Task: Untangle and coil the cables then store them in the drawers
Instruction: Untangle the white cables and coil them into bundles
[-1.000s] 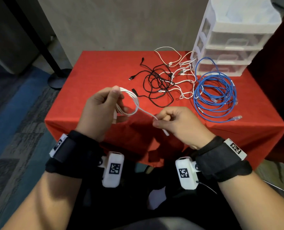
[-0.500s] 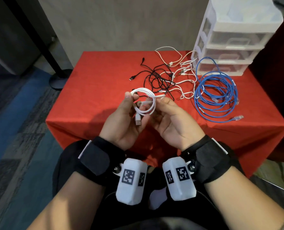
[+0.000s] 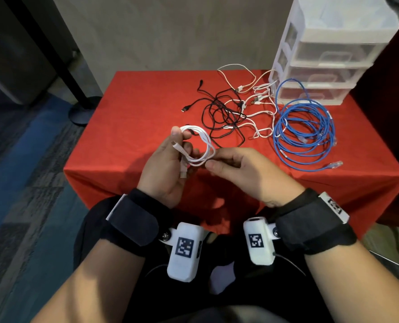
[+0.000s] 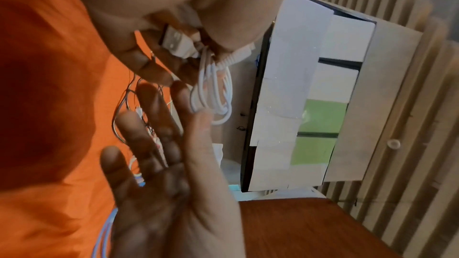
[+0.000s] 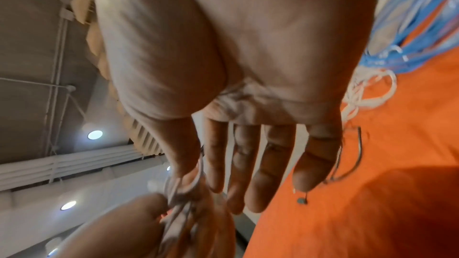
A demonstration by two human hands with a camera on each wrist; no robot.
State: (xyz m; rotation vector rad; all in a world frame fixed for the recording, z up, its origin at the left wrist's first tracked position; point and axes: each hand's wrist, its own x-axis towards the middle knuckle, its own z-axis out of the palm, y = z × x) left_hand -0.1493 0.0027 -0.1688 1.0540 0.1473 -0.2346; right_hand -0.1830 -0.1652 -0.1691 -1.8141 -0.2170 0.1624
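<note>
Nearest the viewer, the left hand [image 3: 168, 169] pinches a small coil of thin white USB cable [image 3: 199, 145] between thumb and fingers, both plugs tucked at the pinch (the flat metal USB plug [image 4: 174, 41] shows plainly in the left wrist view). The right hand [image 3: 247, 173] lies just beside it with fingers straight and relaxed, grasping nothing; its fingertips [image 4: 201, 114] touch the far edge of the loops. One second ago this cable was only partly wound, its tail drawn out by a clenched right hand; now the tail is gathered in and the right hand has let go, so the coiling of this cable appears finished and storing it is the likely next step. Farther off, on the red tablecloth [image 3: 135, 108], a tangle of thin black and white cables [image 3: 235, 113] remains unsorted, beside a loose coil of blue network cable [image 3: 303, 129]. At the far right corner stands the translucent white plastic drawer unit [image 3: 322, 64], drawers closed.
</note>
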